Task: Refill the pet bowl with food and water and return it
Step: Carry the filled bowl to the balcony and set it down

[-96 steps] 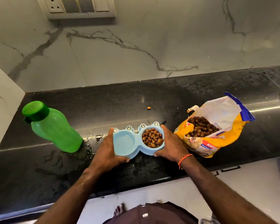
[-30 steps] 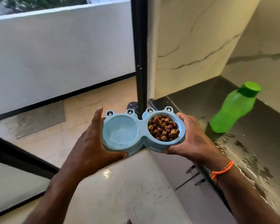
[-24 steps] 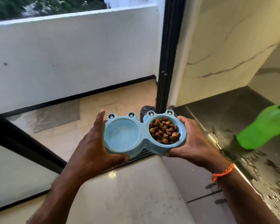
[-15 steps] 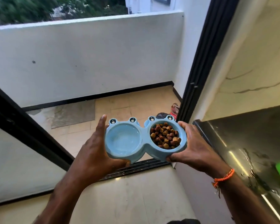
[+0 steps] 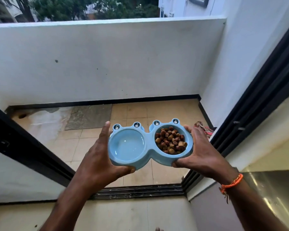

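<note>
My left hand (image 5: pixel 97 159) grips the left end of the blue pet bowl (image 5: pixel 148 148), thumb under the near edge and forefinger straight up along the side. My right hand (image 5: pixel 202 152) clasps the right end, fingers curled over the far rim. I hold the bowl level in the air, above the black door track (image 5: pixel 137 191). Its left well holds clear water (image 5: pixel 128 146); its right well is heaped with brown kibble (image 5: pixel 171 140). An orange thread (image 5: pixel 232 183) circles my right wrist. Beyond lies the tiled balcony floor (image 5: pixel 133 114), with a grey mat (image 5: pixel 90 116) by the white parapet wall (image 5: pixel 107 60). A dark tabletop (image 5: pixel 277 189) shows at lower right.
</note>
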